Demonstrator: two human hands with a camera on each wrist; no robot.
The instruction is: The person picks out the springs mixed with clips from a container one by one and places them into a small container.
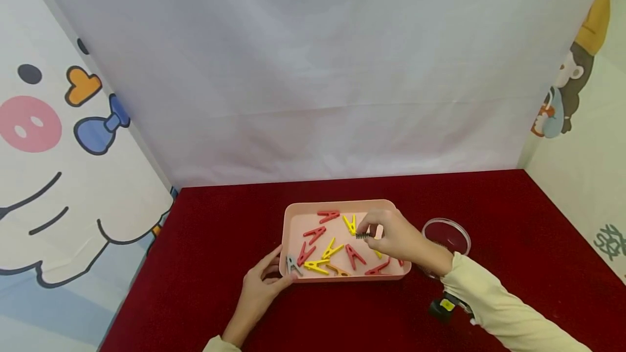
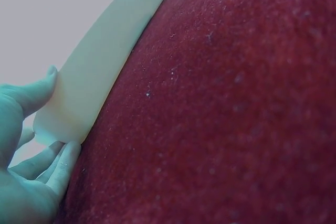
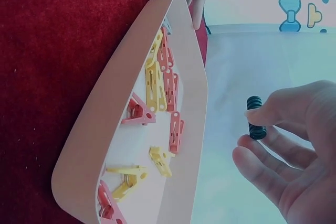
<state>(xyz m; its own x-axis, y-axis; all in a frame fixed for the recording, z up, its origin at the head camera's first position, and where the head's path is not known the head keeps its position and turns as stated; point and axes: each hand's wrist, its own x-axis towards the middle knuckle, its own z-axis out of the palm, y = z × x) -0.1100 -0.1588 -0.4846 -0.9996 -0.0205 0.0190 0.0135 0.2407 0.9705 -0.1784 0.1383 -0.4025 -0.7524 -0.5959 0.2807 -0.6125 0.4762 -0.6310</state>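
A shallow pink tray [image 1: 342,280] lies on the dark red cloth. Several clothespins are spread inside it: red ones [image 1: 354,255], yellow ones [image 1: 317,266], an orange one [image 1: 337,270] and a grey one [image 1: 293,265]. At the tray's near left corner, my left hand [image 1: 261,284] grips it, thumb on the near wall and fingers round the corner. Over the right half of the tray my right hand [image 1: 393,235] pinches a small black coil spring [image 3: 255,129] between thumb and fingers. That hand and forearm cover some clothespins in the head view.
Right of the tray stands a clear round dish [image 1: 446,220], partly behind my right forearm. A small dark device with a yellow label [image 1: 447,304] shows beside the right sleeve. A white curtain [image 1: 342,140] hangs behind the table, with printed panels at both sides.
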